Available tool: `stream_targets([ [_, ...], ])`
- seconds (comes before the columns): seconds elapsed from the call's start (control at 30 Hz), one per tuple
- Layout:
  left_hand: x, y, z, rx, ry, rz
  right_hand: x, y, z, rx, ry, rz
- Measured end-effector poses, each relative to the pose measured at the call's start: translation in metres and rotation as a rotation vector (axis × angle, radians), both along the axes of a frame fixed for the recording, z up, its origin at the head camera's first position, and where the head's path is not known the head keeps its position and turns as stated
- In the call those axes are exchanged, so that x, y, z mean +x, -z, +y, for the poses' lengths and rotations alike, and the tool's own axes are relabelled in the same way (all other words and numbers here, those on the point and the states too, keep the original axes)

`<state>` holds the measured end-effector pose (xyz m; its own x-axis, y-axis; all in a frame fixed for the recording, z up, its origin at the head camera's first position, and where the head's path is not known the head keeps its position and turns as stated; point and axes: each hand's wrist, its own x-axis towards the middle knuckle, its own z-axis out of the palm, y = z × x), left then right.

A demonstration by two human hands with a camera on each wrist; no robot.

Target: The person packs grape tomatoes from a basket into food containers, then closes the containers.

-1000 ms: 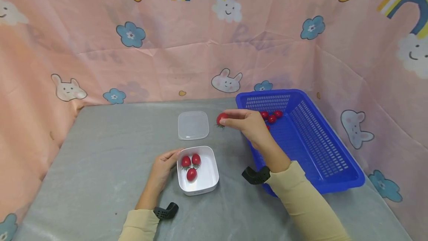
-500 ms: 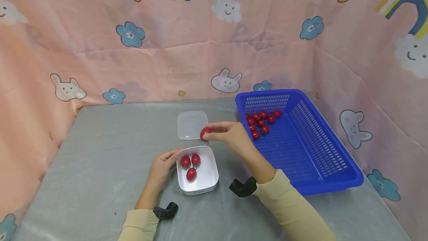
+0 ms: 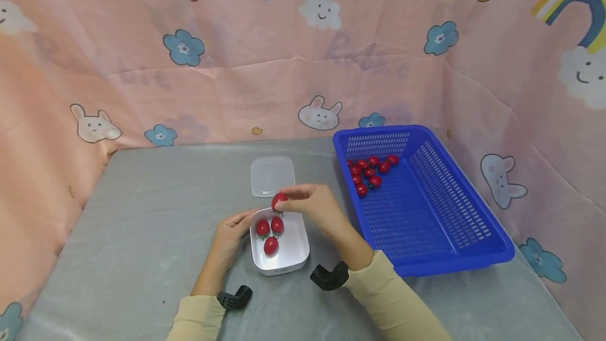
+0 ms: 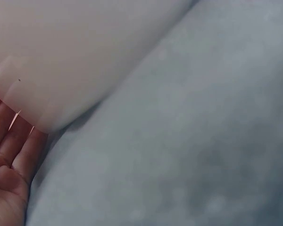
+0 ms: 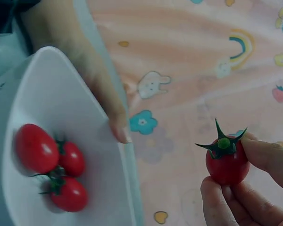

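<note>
My right hand (image 3: pixel 317 207) pinches a cherry tomato (image 3: pixel 278 201) over the far rim of a square white container (image 3: pixel 294 241). In the right wrist view the held tomato (image 5: pixel 228 165) shows its green star-shaped calyx, with thumb and fingers on either side. Three cherry tomatoes (image 3: pixel 271 246) lie inside the container towards its left. At the left wall my left hand (image 3: pixel 230 236) holds the container, its thumb (image 5: pixel 120 127) over the rim and its fingers (image 4: pixel 19 136) against the outside.
A translucent square lid (image 3: pixel 272 177) lies flat on the grey table (image 3: pixel 156 236) behind the container. To the right stands a blue perforated basket (image 3: pixel 416 225) with several more cherry tomatoes (image 3: pixel 369 172) in its far left corner. A pink printed curtain (image 3: pixel 227 78) hangs behind.
My right hand has carried the tomato left and nearer, from beside the basket to the container's far rim. The left hand and the container stay in place.
</note>
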<state>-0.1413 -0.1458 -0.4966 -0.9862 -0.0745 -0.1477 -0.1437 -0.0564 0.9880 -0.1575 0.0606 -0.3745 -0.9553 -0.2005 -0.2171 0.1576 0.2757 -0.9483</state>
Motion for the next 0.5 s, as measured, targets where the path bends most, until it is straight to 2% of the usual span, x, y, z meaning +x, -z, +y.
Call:
stream_targets([
  [0.27, -0.001, 0.002, 0.001, 0.026, 0.004, 0.021, 0.004, 0.029, -0.018, 0.082, -0.044, 0.016],
  [0.5, 0.0, 0.0, 0.001, 0.034, -0.003, 0.011, 0.008, 0.046, -0.031, 0.116, -0.084, 0.064],
])
